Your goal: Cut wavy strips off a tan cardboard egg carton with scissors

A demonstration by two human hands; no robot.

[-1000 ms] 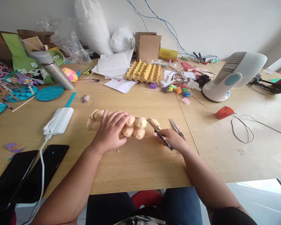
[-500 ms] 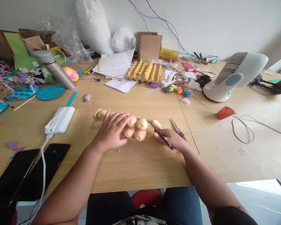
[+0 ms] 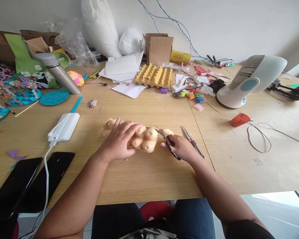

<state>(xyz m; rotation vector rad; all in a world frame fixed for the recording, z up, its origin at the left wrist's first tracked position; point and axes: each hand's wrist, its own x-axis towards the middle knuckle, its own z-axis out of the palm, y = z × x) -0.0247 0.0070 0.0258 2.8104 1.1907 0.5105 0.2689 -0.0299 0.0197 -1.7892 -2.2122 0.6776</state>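
A tan piece of egg carton (image 3: 149,145) lies on the table, its rounded cups facing up. My left hand (image 3: 121,137) rests over its left half, fingers across the top and thumb at the near side, holding it. In my right hand (image 3: 182,148) is a pair of scissors (image 3: 173,152) with black handles. Its blades point up and left and meet the carton's right end; whether they cut into it I cannot tell. A small carton scrap (image 3: 166,131) sits just beyond the blades. Right of that hand, a utility knife (image 3: 191,141) lies flat, blade pointing away.
A yellow egg tray (image 3: 153,75) stands at the back before a cardboard box (image 3: 159,49). On the right are a white fan (image 3: 246,83) and an orange cup (image 3: 240,120). Leftward lie a white power bank (image 3: 64,127), two dark phones (image 3: 46,179) and a grey bottle (image 3: 61,74).
My right hand has shifted slightly left with the scissors, whose handles now look further apart. The carton piece has turned a little, its right end coming nearer to me. My left hand stays on it.
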